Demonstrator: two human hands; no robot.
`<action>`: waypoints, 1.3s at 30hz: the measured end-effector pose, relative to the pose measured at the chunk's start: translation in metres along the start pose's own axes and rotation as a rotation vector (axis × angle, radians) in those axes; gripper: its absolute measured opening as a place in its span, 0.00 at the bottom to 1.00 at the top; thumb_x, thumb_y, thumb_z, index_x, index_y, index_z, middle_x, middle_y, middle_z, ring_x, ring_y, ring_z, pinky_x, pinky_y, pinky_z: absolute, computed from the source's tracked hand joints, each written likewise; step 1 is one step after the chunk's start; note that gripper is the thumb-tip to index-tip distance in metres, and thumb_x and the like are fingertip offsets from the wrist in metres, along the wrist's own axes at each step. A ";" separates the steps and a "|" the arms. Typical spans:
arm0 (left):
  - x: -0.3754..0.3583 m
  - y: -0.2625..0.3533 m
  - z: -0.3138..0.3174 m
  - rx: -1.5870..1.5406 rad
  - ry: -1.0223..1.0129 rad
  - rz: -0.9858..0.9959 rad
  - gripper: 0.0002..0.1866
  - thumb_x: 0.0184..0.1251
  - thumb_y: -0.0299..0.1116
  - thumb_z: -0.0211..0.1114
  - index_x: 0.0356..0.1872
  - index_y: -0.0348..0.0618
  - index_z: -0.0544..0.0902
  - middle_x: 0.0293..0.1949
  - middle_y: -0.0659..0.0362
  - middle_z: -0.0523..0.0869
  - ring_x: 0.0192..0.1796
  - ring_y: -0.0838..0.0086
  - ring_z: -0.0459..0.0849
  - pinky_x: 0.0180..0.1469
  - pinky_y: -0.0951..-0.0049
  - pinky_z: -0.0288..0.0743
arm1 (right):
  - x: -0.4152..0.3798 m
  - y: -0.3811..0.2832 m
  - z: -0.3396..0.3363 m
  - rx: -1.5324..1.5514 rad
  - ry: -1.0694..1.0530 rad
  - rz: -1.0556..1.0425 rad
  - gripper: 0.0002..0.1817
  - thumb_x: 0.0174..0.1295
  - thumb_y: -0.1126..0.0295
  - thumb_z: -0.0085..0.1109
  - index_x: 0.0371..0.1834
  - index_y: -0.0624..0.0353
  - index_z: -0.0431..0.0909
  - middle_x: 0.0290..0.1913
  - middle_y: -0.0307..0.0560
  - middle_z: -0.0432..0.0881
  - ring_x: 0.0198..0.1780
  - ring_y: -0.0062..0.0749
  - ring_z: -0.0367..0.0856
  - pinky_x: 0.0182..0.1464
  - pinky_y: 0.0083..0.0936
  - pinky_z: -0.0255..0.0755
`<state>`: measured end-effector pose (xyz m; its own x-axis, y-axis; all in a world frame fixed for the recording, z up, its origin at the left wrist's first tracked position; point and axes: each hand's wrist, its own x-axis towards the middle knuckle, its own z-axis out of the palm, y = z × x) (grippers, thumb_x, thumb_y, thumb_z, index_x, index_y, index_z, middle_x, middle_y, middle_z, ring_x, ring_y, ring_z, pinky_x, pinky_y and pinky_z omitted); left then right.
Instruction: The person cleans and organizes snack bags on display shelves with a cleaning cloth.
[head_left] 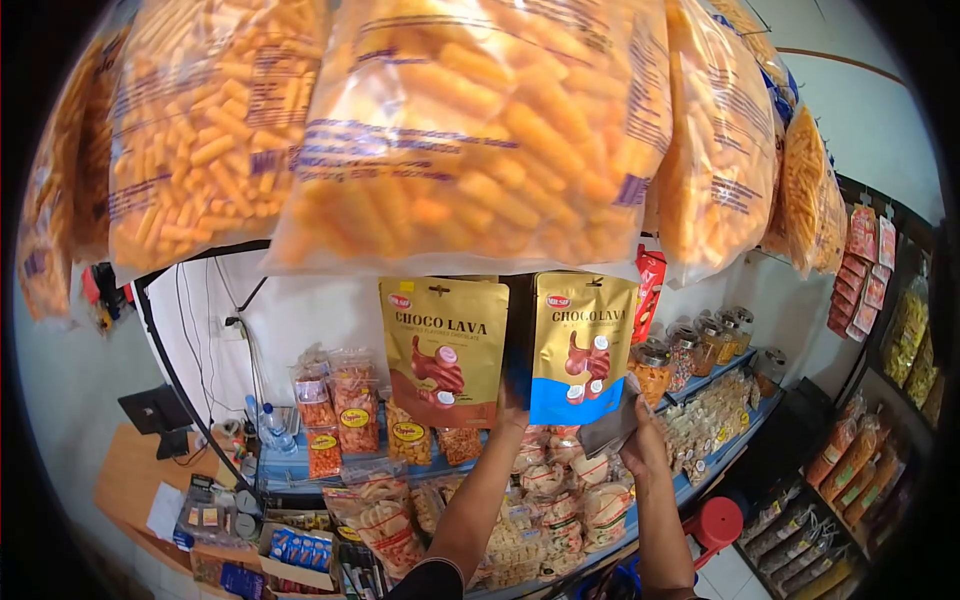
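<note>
A gold and brown Choco Lava pouch (440, 350) and a gold and blue Choco Lava pouch (580, 350) hang upright side by side, under the big snack bags. My left hand (515, 405) is raised to the gap between them, right at the lower edges, its fingers mostly hidden in shadow and behind the pouches. To the right, my right hand (645, 435) is closed around the edge of a dark grey flat packet (608, 426), just below the blue pouch's lower right corner. The packet's upper part is hidden by that pouch.
Large bags of orange snack sticks (480, 130) hang low overhead. Behind my arms, a blue shelf (380, 462) bears bagged snacks, with lidded jars (685, 350) at the right. A red stool (716, 522) stands lower right; a desk with a monitor (158, 410) is at left.
</note>
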<state>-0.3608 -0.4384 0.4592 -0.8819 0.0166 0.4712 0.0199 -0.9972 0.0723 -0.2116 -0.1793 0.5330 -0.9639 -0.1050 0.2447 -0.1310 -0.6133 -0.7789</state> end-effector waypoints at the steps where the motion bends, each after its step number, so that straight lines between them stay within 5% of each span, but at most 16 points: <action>1: 0.009 -0.002 -0.005 0.116 -0.020 0.046 0.26 0.84 0.54 0.62 0.70 0.47 0.83 0.66 0.55 0.89 0.66 0.59 0.87 0.71 0.51 0.80 | 0.001 0.003 -0.002 0.006 0.030 0.023 0.29 0.87 0.50 0.50 0.80 0.56 0.70 0.76 0.50 0.79 0.74 0.44 0.81 0.76 0.49 0.74; 3: -0.002 0.000 0.038 0.160 -0.078 -0.035 0.29 0.83 0.54 0.64 0.70 0.44 0.83 0.66 0.57 0.88 0.64 0.61 0.87 0.68 0.54 0.80 | -0.004 0.003 0.003 0.009 0.009 0.022 0.29 0.87 0.50 0.50 0.80 0.56 0.69 0.76 0.50 0.79 0.73 0.45 0.81 0.75 0.51 0.75; 9: 0.027 0.011 -0.004 0.482 -0.025 0.024 0.30 0.83 0.53 0.65 0.74 0.42 0.79 0.68 0.58 0.86 0.65 0.64 0.86 0.69 0.60 0.79 | -0.011 -0.002 0.018 0.033 -0.017 0.040 0.28 0.87 0.50 0.51 0.78 0.58 0.70 0.74 0.49 0.80 0.71 0.42 0.82 0.73 0.46 0.77; 15: 0.002 0.013 0.039 0.169 -0.047 0.016 0.30 0.85 0.51 0.63 0.75 0.40 0.77 0.67 0.54 0.85 0.64 0.65 0.84 0.68 0.63 0.79 | -0.002 -0.002 0.011 -0.007 0.022 -0.011 0.29 0.87 0.51 0.51 0.80 0.58 0.69 0.75 0.48 0.80 0.73 0.42 0.81 0.74 0.47 0.77; 18: -0.001 0.020 0.053 0.232 0.051 -0.034 0.38 0.80 0.60 0.68 0.76 0.40 0.75 0.69 0.54 0.83 0.66 0.65 0.83 0.67 0.61 0.79 | 0.023 0.001 -0.010 -0.096 0.049 -0.099 0.28 0.87 0.52 0.51 0.80 0.57 0.70 0.76 0.48 0.80 0.73 0.41 0.81 0.74 0.46 0.76; 20: -0.023 0.016 0.109 0.459 0.298 0.074 0.42 0.77 0.65 0.68 0.77 0.42 0.74 0.70 0.54 0.82 0.68 0.65 0.82 0.67 0.59 0.79 | 0.037 0.002 -0.016 -0.132 0.039 -0.118 0.27 0.87 0.52 0.51 0.79 0.57 0.71 0.75 0.48 0.80 0.72 0.40 0.81 0.74 0.44 0.75; 25: -0.007 0.016 0.098 0.560 0.565 0.072 0.36 0.76 0.68 0.66 0.69 0.49 0.80 0.62 0.56 0.87 0.60 0.65 0.87 0.60 0.59 0.84 | 0.067 0.006 -0.031 -0.021 0.006 0.056 0.23 0.88 0.55 0.52 0.76 0.56 0.74 0.70 0.47 0.84 0.68 0.38 0.84 0.71 0.40 0.77; 30: 0.016 0.020 0.022 0.461 0.539 0.064 0.28 0.80 0.66 0.62 0.64 0.56 0.83 0.56 0.57 0.90 0.53 0.68 0.91 0.47 0.60 0.90 | 0.069 0.002 -0.018 -0.056 -0.016 0.034 0.25 0.87 0.52 0.52 0.76 0.56 0.75 0.71 0.48 0.84 0.68 0.39 0.84 0.71 0.41 0.77; 35: 0.028 0.025 -0.006 0.469 0.393 0.095 0.31 0.83 0.64 0.60 0.70 0.51 0.81 0.61 0.55 0.89 0.60 0.65 0.89 0.58 0.59 0.87 | 0.075 0.002 -0.020 -0.051 -0.029 0.065 0.26 0.87 0.52 0.52 0.76 0.58 0.75 0.71 0.48 0.85 0.67 0.39 0.86 0.70 0.41 0.78; 39: 0.027 0.026 0.029 0.495 0.227 0.102 0.32 0.84 0.63 0.58 0.73 0.49 0.79 0.64 0.55 0.88 0.63 0.64 0.87 0.63 0.59 0.84 | 0.086 -0.001 -0.025 -0.064 -0.021 0.032 0.25 0.87 0.53 0.53 0.75 0.59 0.75 0.70 0.47 0.85 0.66 0.38 0.86 0.70 0.41 0.79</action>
<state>-0.3699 -0.4619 0.4993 -0.9420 -0.1494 0.3006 0.2817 -0.8387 0.4661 -0.3006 -0.1687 0.5404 -0.9628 -0.1409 0.2307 -0.1153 -0.5579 -0.8218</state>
